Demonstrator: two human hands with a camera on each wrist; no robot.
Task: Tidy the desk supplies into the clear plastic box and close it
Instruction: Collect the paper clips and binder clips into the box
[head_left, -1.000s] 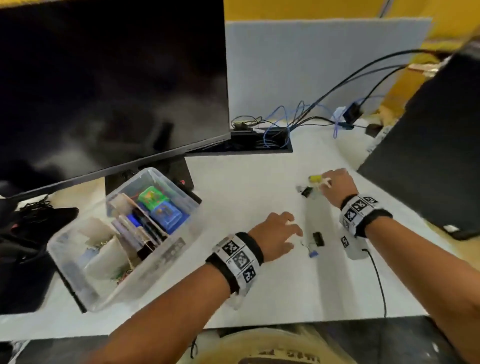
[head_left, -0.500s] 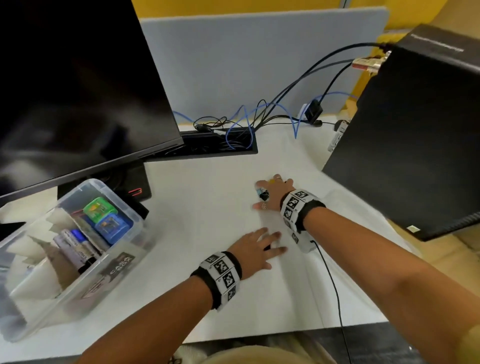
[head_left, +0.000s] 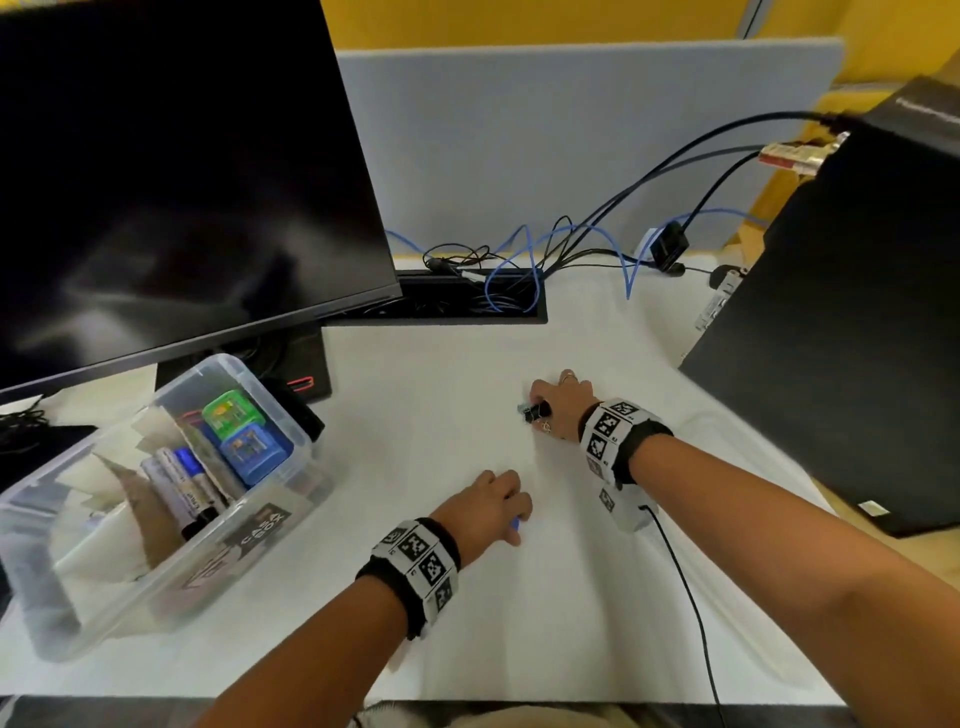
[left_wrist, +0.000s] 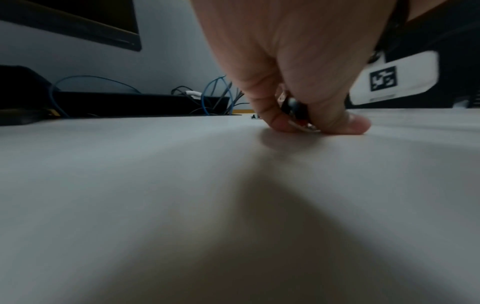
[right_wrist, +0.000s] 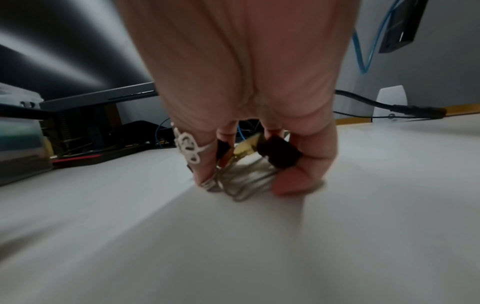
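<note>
On the bench (head_left: 519, 597), my right grip (head_left: 563, 402) clamped several binder clips (right_wrist: 278, 157); my left grip (head_left: 488, 506), nearer me, pinched another small clip (left_wrist: 296, 111). The clear plastic box (head_left: 291, 447) sat open, well to their left.

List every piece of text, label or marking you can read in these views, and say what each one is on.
No text reads with certainty.
Clear plastic box, dark front label: white letters, too blurred to read.
Markers inside the box: print too small.
Wristbands: black-and-white square coded tags, no words.
Black computer case: pale strip on top and a small sticker, both illegible.
</note>
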